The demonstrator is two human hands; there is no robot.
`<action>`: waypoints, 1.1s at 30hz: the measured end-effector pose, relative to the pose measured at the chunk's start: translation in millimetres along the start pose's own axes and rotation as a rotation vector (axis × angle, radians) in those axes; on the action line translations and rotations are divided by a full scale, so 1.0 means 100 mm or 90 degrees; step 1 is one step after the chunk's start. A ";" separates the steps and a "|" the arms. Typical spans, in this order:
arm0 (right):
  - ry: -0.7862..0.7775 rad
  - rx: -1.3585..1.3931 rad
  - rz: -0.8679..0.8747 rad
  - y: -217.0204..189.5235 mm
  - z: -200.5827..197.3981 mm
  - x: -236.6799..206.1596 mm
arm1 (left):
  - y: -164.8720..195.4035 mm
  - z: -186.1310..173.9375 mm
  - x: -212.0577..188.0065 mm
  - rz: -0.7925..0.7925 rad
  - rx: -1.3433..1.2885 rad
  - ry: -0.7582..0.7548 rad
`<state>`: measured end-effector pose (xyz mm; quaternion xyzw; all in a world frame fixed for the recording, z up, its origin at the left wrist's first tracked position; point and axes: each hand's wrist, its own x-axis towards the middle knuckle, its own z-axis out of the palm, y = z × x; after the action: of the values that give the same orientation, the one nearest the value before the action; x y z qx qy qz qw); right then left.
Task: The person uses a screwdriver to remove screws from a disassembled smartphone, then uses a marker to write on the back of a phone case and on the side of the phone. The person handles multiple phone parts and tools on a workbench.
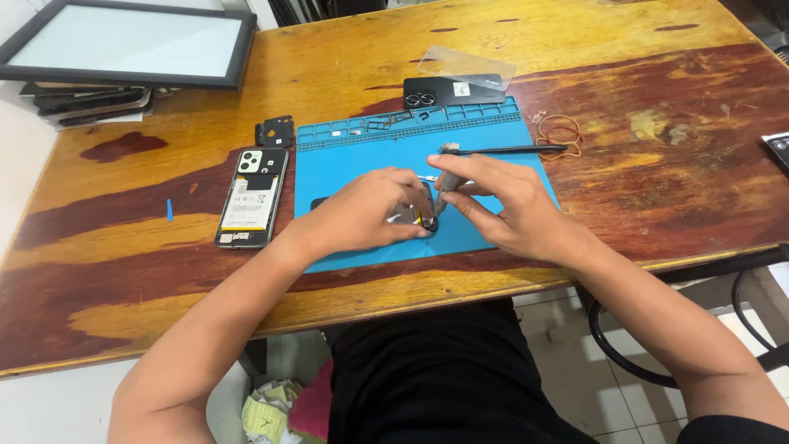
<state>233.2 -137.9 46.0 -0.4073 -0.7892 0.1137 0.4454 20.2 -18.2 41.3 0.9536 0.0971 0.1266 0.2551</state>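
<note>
Near the front middle of the blue mat (485,177), a small dark phone part (408,218), mostly hidden under two hands. Left hand (370,214) lying flat over the part with curled fingers, pressing it down; hard to tell if really gripped or just pinned. Right hand (501,201) closed around a thin grey tool (445,191), tip pointing down at the part. Probably light, thin and easy to break or bend, a bit slippery too, so best held gently by the edges, not the middle. On the mat's back edge, one long black tool (509,150). Just behind the mat, one black phone back (454,90) with one clear plastic sheet (468,64) touching it. Left of the mat, one open phone (252,197) showing its battery, and one small black cover piece (274,131) behind that. Right of the mat, a few rubber bands (560,131), number unclear. Far back left of the mat, one framed screen (131,41) on the wooden desk (657,189)
</note>
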 end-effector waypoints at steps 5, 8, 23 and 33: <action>0.013 0.006 0.007 -0.01 -0.02 -0.03 | 0.01 0.04 -0.01 0.077 0.034 0.042; 0.031 0.002 0.003 -0.01 -0.06 -0.06 | 0.03 0.05 -0.02 0.065 0.052 0.043; 0.058 0.015 0.008 -0.03 -0.08 -0.09 | 0.11 0.16 -0.02 0.022 0.090 0.104; 0.209 0.007 -0.119 0.05 -0.02 -0.21 | -0.09 0.22 0.09 -0.275 -0.588 0.212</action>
<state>243.1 -151.1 31.3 -0.3428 -0.7399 0.0082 0.5787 34.3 -18.6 20.2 0.6674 0.2642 0.2501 0.6498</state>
